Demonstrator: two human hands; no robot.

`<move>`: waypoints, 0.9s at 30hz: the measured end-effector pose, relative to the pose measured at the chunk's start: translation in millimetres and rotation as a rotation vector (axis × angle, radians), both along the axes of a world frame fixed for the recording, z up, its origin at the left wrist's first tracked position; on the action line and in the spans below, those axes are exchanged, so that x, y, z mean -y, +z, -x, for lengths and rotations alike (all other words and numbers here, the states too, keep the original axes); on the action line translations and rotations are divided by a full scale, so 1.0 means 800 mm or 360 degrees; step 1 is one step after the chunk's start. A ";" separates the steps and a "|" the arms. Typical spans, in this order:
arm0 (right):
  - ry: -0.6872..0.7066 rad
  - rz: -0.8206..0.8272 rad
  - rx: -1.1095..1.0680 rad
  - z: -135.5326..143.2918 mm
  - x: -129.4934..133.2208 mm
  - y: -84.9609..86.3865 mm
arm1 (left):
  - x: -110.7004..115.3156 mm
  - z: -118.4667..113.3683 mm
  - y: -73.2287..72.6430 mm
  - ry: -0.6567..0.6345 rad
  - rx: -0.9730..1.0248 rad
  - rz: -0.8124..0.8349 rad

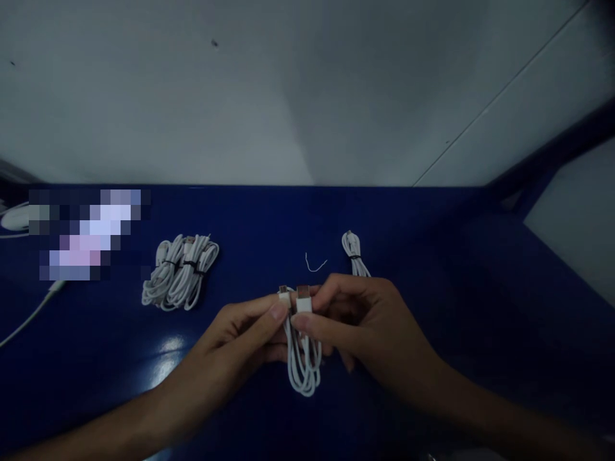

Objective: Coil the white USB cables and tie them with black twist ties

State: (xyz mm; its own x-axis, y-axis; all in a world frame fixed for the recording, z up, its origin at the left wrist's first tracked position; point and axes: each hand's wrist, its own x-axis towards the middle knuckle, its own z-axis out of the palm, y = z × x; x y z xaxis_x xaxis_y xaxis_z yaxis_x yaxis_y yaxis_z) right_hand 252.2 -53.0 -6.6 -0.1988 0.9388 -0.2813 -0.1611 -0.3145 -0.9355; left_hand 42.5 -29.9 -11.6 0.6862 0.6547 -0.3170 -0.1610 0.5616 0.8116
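Note:
Between my hands is a white USB cable (302, 374), folded into a long coil with its two plugs side by side at the top. My left hand (247, 330) pinches the coil near the smaller plug. The thumb and fingers of my right hand (368, 317) close on the cable at the wider USB plug. The looped end hangs below my fingers. Just beyond my hands lies a short, thin white bent tie (316, 269). Another coiled white cable (354, 253), bound with a black tie, lies past my right hand, which partly hides it.
Several bundled white cables (180, 272) with black ties lie left on the blue table (259, 224). Farther left are a blurred-out bright object (91, 237), a white cord (29, 320) and a rounded white item (16, 219). A pale wall (240, 115) rises behind the table.

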 end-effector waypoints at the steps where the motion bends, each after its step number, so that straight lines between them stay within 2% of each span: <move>1: -0.0006 0.0008 -0.0013 0.000 0.000 0.000 | 0.000 0.000 0.001 -0.0001 0.0001 0.0007; 12: 0.0129 0.0022 -0.0242 -0.005 -0.008 -0.004 | -0.002 -0.002 0.002 0.0020 -0.0003 -0.0012; 19: 0.0144 0.0012 -0.0118 -0.007 -0.009 -0.003 | -0.004 -0.001 0.001 0.0034 -0.0025 -0.0012; 27: 0.0022 0.0027 -0.0005 0.000 -0.004 0.002 | -0.004 0.001 -0.001 0.0005 -0.0043 -0.0014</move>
